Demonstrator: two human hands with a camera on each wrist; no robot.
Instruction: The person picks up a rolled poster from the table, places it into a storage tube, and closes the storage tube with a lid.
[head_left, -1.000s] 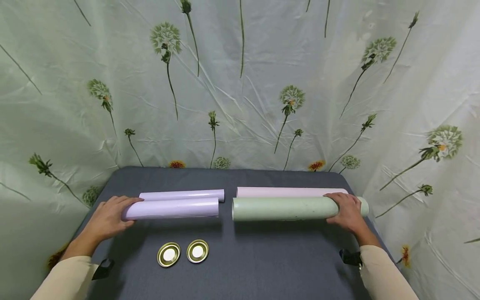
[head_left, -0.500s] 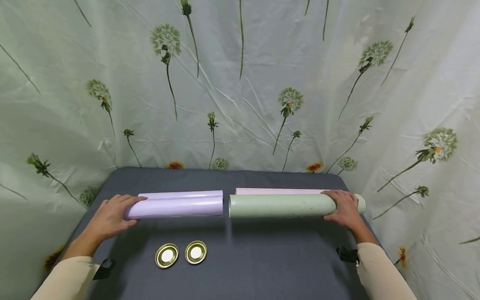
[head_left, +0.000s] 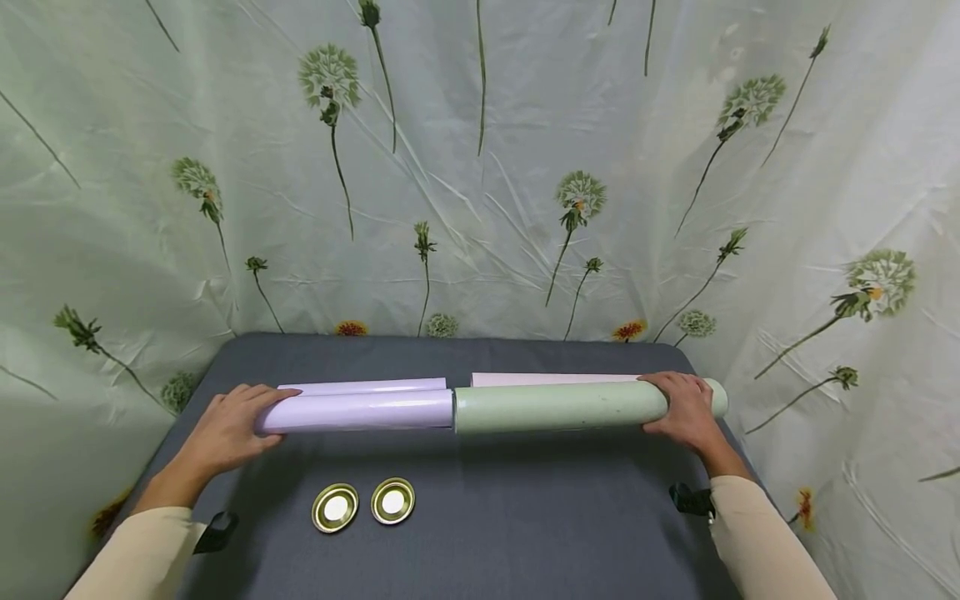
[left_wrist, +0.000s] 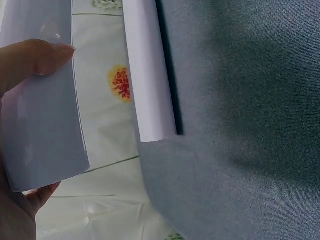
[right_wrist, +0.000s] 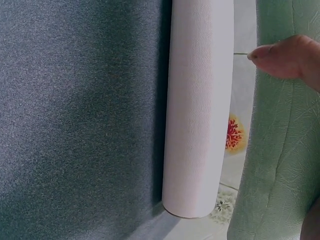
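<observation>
My left hand (head_left: 232, 429) grips a glossy lilac roll (head_left: 360, 411) by its left end, thumb and fingers wrapped round it. A green roll (head_left: 555, 407) is held near its right end by my right hand (head_left: 686, 410). Both rolls are raised over the table and lie in one line, their inner ends meeting mid-view. Behind the left one rests a second lilac roll (head_left: 363, 386) on the table. A pale pink roll (right_wrist: 197, 110) lies behind the green one, partly hidden by it in the head view. The left wrist view shows the thumb across the held lilac roll (left_wrist: 45, 120).
Two round gold lids with white centres, a left lid (head_left: 335, 508) and a right lid (head_left: 393, 501), lie on the grey cloth-covered table (head_left: 525, 533). A pale curtain (head_left: 480, 167) with dandelion prints hangs behind and at both sides.
The held lilac roll has moved right and the green roll slightly left, closing the gap between their ends. Both have risen a little. The rolls behind and the lids have stayed put.
</observation>
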